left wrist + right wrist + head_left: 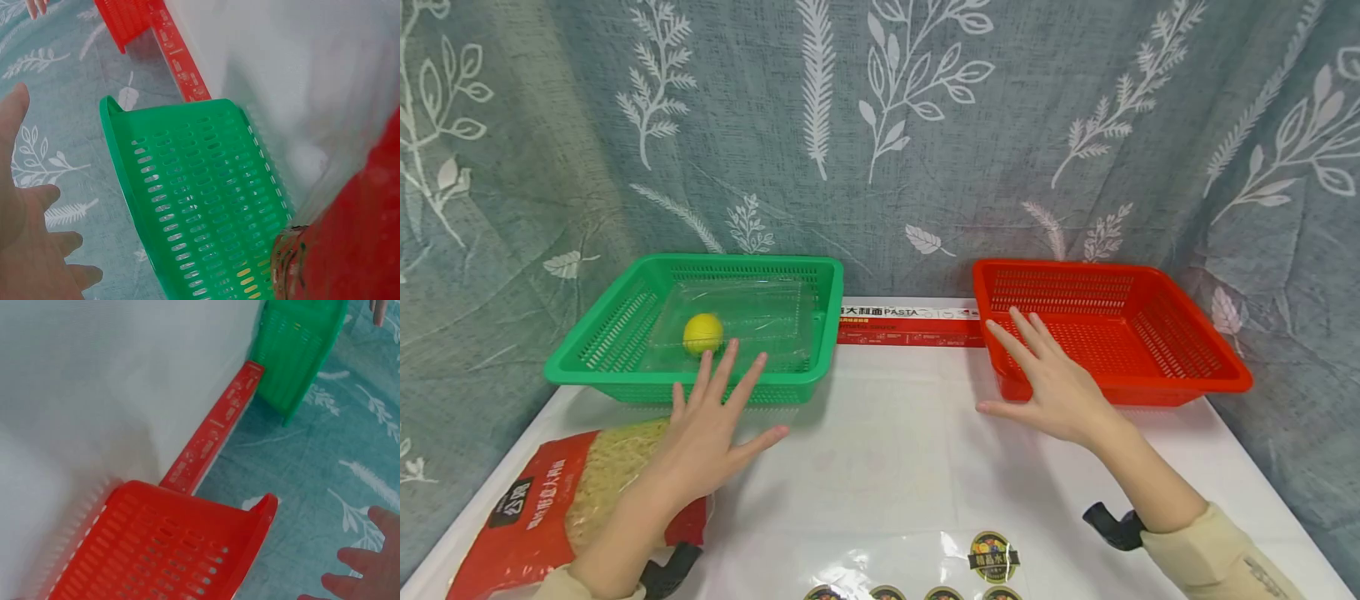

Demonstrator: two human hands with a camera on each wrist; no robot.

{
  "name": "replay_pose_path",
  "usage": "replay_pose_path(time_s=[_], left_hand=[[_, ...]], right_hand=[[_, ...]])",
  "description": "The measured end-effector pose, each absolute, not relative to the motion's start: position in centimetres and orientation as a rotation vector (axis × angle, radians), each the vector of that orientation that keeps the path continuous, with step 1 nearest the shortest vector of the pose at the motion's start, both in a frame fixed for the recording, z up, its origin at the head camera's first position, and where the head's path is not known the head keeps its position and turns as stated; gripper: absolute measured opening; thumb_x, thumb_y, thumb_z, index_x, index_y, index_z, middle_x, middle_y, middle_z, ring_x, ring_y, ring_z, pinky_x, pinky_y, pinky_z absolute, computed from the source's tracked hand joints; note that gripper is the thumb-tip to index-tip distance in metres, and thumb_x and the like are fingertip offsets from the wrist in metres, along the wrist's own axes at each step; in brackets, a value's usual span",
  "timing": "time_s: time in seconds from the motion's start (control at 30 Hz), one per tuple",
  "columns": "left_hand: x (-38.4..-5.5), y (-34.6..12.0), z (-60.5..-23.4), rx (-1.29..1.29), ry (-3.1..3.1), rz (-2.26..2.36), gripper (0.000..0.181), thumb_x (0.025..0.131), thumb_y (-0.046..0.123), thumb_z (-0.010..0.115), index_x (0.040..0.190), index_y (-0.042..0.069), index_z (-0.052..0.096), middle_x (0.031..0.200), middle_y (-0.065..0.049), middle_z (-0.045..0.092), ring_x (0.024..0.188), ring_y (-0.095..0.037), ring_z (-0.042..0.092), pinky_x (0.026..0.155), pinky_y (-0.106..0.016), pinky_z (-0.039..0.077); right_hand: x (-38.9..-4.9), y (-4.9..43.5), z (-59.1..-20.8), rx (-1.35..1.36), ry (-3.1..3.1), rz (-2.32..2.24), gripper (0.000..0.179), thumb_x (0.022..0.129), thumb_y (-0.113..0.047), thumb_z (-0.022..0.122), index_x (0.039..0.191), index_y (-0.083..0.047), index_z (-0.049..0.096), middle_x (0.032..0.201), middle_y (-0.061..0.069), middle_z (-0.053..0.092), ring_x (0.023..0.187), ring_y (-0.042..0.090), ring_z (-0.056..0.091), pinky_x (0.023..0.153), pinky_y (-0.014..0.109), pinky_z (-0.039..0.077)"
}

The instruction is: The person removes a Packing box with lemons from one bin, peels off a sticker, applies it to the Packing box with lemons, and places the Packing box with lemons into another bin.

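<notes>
Starting from the green basket (625, 379) as landmark: behind it, a leaf-patterned curtain (760, 108); beneath it, a white table (880, 442). Well to its right, a red basket (1165, 385), likewise near the back. In front of it and toward the left, a bag (580, 492) of pasta, lying flat and slanting from the table's near left toward the green basket's front wall. Key relation, judging by reach: bag below the left hand (700, 433) and to its left, partly covered by the left forearm (632, 517) and slanting roughly the same way; far closer to that hand than to the right hand (1060, 392).

Right of the green basket, along the back, a long box (910, 327), lying lengthwise toward the red basket. Nearer the body and to the right of the green basket, a clear sheet (880, 558) with round stickers (994, 557), cut off below. Inside the green basket, a clear package (760, 317).

At the green basket's front rim, left fingers spread, palm down, holding nothing. Well to the right, by the red basket's near left corner, right fingers spread too, equally unladen. Seemingly apart from both baskets in the wrist views.

Smallest, within the green basket: a yellow ball (703, 335); over or under the package, impossible to tell.
</notes>
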State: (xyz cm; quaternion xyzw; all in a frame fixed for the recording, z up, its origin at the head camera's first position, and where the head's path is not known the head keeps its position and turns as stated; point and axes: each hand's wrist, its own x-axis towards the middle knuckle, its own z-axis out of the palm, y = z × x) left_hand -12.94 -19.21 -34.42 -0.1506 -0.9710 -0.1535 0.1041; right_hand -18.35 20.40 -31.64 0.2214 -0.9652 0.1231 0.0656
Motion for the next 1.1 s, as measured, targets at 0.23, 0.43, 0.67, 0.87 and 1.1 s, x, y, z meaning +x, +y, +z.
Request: replay_pose_path(time_s=[0.23, 0.43, 0.67, 0.87, 1.1], left_hand=[[-12.8, -19.5, -34.7, -0.416, -2.864, -0.489, 0.086, 0.083, 0.057, 0.054, 0.148, 0.022, 0.011, 0.152, -0.01, -0.006, 0.135, -0.041, -0.007, 0.093, -0.075, 0.007], [-12.5, -19.7, -34.9, -0.397, -2.85, -0.539, 0.085, 0.084, 0.055, 0.055, 0.148, 0.021, 0.01, 0.152, -0.013, -0.003, 0.135, -0.042, -0.006, 0.094, -0.074, 0.008], [-12.3, -19.9, -35.4, -0.39, -2.807, -0.584, 0.083, 0.085, 0.051, 0.057, 0.148, 0.022, 0.012, 0.152, -0.016, 0.001, 0.134, -0.045, 0.0, 0.093, -0.074, 0.01], [-12.3, -19.9, -35.7, -0.402, -2.781, -0.613, 0.082, 0.085, 0.049, 0.058, 0.147, 0.02, 0.014, 0.151, -0.018, 0.004, 0.134, -0.046, 0.002, 0.094, -0.074, 0.011], [-12.2, -20.1, -36.0, -0.395, -2.781, -0.673, 0.081, 0.086, 0.047, 0.058, 0.147, 0.018, 0.014, 0.151, -0.019, 0.004, 0.133, -0.047, 0.004, 0.096, -0.072, 0.011]], right_hand=[[-18.8, 19.5, -31.4, 0.69, -2.913, 0.388, 0.095, 0.07, -0.074, 0.054, 0.146, -0.036, 0.011, 0.153, 0.001, 0.003, 0.138, 0.03, 0.003, 0.053, 0.028, 0.05], [-19.2, 18.6, -31.2, 0.712, -2.919, 0.398, 0.095, 0.07, -0.075, 0.053, 0.146, -0.037, 0.01, 0.153, -0.001, 0.003, 0.139, 0.027, 0.003, 0.069, 0.047, 0.053], [-19.9, 17.8, -31.1, 0.765, -2.912, 0.459, 0.095, 0.069, -0.077, 0.05, 0.146, -0.035, 0.012, 0.153, -0.005, 0.003, 0.139, 0.024, 0.004, 0.087, 0.061, 0.041], [-20.4, 16.7, -30.9, 0.804, -2.917, 0.515, 0.094, 0.071, -0.073, 0.054, 0.146, -0.033, 0.014, 0.153, -0.002, 0.007, 0.139, 0.024, 0.006, 0.096, 0.06, 0.033], [-20.9, 15.4, -30.7, 0.863, -2.913, 0.559, 0.093, 0.071, -0.071, 0.056, 0.146, -0.033, 0.015, 0.152, 0.0, 0.009, 0.138, 0.026, 0.011, 0.099, 0.057, 0.031]])
